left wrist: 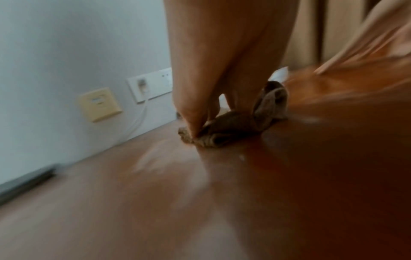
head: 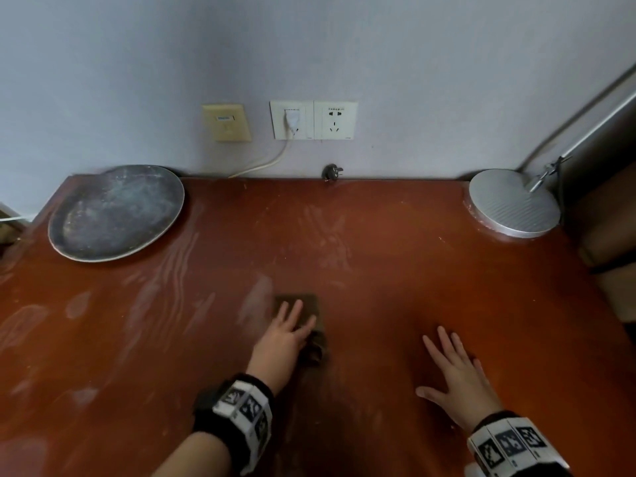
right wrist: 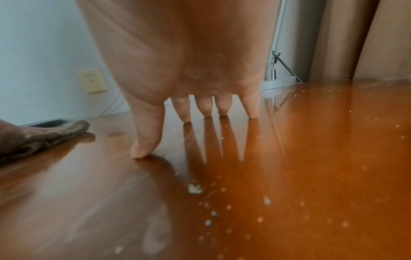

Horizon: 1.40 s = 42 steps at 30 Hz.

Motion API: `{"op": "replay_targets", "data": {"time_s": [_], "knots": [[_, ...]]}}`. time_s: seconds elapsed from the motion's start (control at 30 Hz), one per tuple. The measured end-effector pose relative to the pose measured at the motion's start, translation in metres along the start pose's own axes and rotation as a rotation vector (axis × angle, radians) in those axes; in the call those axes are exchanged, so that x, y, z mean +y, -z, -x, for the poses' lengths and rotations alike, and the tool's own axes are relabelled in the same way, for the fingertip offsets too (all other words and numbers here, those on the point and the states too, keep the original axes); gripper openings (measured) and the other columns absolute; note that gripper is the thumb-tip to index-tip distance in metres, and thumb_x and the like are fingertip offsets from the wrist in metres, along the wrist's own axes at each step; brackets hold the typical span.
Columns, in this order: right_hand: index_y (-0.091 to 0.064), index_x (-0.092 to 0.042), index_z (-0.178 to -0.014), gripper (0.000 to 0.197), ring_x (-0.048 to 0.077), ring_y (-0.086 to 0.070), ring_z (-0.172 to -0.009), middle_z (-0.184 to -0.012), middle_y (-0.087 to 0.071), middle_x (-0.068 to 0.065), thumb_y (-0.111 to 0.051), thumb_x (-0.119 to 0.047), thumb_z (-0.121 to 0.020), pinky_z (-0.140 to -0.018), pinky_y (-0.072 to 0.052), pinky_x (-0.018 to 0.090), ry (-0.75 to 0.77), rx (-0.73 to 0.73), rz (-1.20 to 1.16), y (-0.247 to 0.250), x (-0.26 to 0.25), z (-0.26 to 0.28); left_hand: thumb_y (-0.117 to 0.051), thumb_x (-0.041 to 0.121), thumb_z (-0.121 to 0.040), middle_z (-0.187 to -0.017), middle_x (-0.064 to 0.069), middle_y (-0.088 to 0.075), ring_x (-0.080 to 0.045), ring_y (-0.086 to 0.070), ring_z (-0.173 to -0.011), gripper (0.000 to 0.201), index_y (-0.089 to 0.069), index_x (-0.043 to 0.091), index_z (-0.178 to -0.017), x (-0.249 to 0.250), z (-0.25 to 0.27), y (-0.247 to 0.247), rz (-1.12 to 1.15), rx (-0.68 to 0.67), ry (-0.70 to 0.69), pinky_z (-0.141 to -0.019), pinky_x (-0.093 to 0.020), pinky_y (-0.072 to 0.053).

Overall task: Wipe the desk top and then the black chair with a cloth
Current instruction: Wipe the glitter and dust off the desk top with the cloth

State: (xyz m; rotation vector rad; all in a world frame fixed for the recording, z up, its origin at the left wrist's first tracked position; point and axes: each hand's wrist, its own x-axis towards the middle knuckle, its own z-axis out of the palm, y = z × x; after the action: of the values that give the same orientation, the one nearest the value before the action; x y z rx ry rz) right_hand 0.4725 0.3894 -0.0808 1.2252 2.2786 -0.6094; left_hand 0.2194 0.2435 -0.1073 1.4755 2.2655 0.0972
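Observation:
A brown cloth (head: pixel 311 313) lies bunched on the reddish-brown desk top (head: pixel 378 256) near the front middle. My left hand (head: pixel 287 330) presses down on it with straight fingers; in the left wrist view the thumb pins a fold of the cloth (left wrist: pixel 231 128) to the wood. My right hand (head: pixel 454 366) lies flat on the bare desk (right wrist: pixel 311 158) to the right, fingers spread, with nothing under it. Pale dusty smears cover the left half of the desk. The cloth (right wrist: pixel 40 139) shows at the left edge of the right wrist view. The black chair is not in view.
A round grey metal tray (head: pixel 117 213) sits at the back left corner. A silver lamp base (head: pixel 512 204) stands at the back right, its arm slanting up. Wall sockets (head: pixel 313 120) with a white plug and cable are behind the desk. Beige curtains (right wrist: pixel 355 38) hang at the right.

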Motion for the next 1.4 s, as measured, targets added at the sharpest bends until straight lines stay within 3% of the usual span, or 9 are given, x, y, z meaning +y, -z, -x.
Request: {"op": "replay_targets", "data": {"time_s": [0.17, 0.27, 0.37, 0.57, 0.73, 0.87, 1.03, 1.17, 1.4], "knots": [[0.012, -0.032, -0.147, 0.093, 0.018, 0.023, -0.141, -0.152, 0.028, -0.004, -0.054, -0.055, -0.085, -0.117, 0.0, 0.043, 0.03, 0.002, 0.015, -0.009, -0.013, 0.007, -0.07, 0.037, -0.065, -0.136, 0.005, -0.054, -0.018, -0.053, -0.123, 0.06, -0.051, 0.041, -0.122, 0.038, 0.064, -0.056, -0.057, -0.066, -0.388, -0.092, -0.029, -0.051], [0.011, -0.033, -0.147, 0.093, 0.016, 0.024, -0.141, -0.152, 0.028, -0.005, -0.054, -0.055, -0.085, -0.117, 0.0, 0.043, 0.055, 0.011, 0.024, -0.017, -0.013, 0.012, -0.066, 0.026, -0.079, -0.147, 0.006, -0.032, -0.019, -0.032, -0.135, 0.05, -0.057, 0.037, -0.127, 0.002, 0.069, -0.037, 0.136, 0.172, -0.179, -0.095, -0.033, -0.05], [0.01, -0.035, -0.147, 0.093, 0.015, 0.023, -0.141, -0.152, 0.028, -0.006, -0.055, -0.056, -0.084, -0.117, -0.002, 0.044, 0.069, 0.018, 0.053, -0.022, -0.006, 0.019, -0.041, 0.027, -0.101, -0.15, 0.013, 0.011, -0.009, 0.015, -0.137, 0.05, -0.024, 0.041, -0.145, -0.025, 0.075, -0.033, 0.129, 0.212, 0.033, -0.115, -0.028, -0.023], [0.007, -0.034, -0.148, 0.09, 0.016, 0.022, -0.142, -0.153, 0.025, -0.006, -0.054, -0.054, -0.086, -0.117, -0.003, 0.045, 0.136, -0.003, 0.074, -0.029, 0.001, 0.033, -0.049, 0.033, -0.076, -0.142, 0.005, -0.046, -0.019, -0.041, -0.129, 0.052, -0.042, 0.041, -0.127, 0.072, 0.113, -0.097, -0.003, 0.058, -0.3, -0.096, -0.032, -0.043], [0.003, -0.038, -0.147, 0.088, 0.015, 0.02, -0.142, -0.153, 0.024, -0.007, -0.055, -0.055, -0.084, -0.117, -0.004, 0.045, 0.061, 0.048, 0.052, -0.032, 0.042, 0.051, -0.063, 0.03, -0.075, -0.138, -0.002, -0.051, -0.024, -0.051, -0.125, 0.046, -0.062, 0.033, -0.121, 0.056, 0.128, -0.08, 0.074, 0.235, -0.143, -0.092, -0.039, -0.049], [0.004, -0.04, -0.146, 0.088, 0.017, 0.019, -0.143, -0.153, 0.024, -0.007, -0.056, -0.055, -0.083, -0.117, -0.006, 0.048, 0.012, 0.042, 0.035, -0.036, 0.075, 0.061, -0.047, 0.025, -0.098, -0.154, 0.004, -0.01, -0.021, -0.01, -0.144, 0.046, -0.036, 0.033, -0.142, 0.034, 0.136, -0.068, 0.117, 0.258, 0.095, -0.115, -0.036, -0.027], [0.005, -0.038, -0.147, 0.088, 0.019, 0.019, -0.143, -0.154, 0.023, -0.004, -0.055, -0.053, -0.085, -0.116, -0.006, 0.049, 0.046, 0.029, 0.039, -0.037, 0.077, 0.06, -0.039, 0.036, -0.08, -0.128, -0.012, -0.059, -0.031, -0.059, -0.116, 0.044, -0.069, 0.03, -0.113, 0.137, 0.117, -0.11, -0.059, 0.09, -0.167, -0.101, -0.042, -0.042], [0.006, -0.038, -0.147, 0.088, 0.018, 0.018, -0.143, -0.154, 0.023, -0.006, -0.057, -0.047, -0.086, -0.116, -0.007, 0.047, 0.07, 0.017, 0.068, -0.035, 0.085, 0.058, -0.032, 0.028, -0.097, -0.151, -0.024, -0.012, -0.03, -0.007, -0.142, 0.047, -0.038, 0.019, -0.143, 0.209, 0.097, -0.112, -0.167, 0.07, -0.294, -0.116, -0.039, 0.0], [0.005, -0.039, -0.146, 0.09, 0.018, 0.017, -0.143, -0.154, 0.022, -0.007, -0.059, -0.05, -0.084, -0.116, -0.007, 0.048, 0.086, 0.019, 0.049, -0.037, 0.087, 0.056, -0.024, 0.019, -0.104, -0.156, -0.009, 0.018, -0.026, 0.02, -0.143, 0.052, -0.003, 0.02, -0.151, 0.155, 0.06, -0.083, -0.135, 0.057, -0.071, -0.117, -0.035, 0.005]]}}
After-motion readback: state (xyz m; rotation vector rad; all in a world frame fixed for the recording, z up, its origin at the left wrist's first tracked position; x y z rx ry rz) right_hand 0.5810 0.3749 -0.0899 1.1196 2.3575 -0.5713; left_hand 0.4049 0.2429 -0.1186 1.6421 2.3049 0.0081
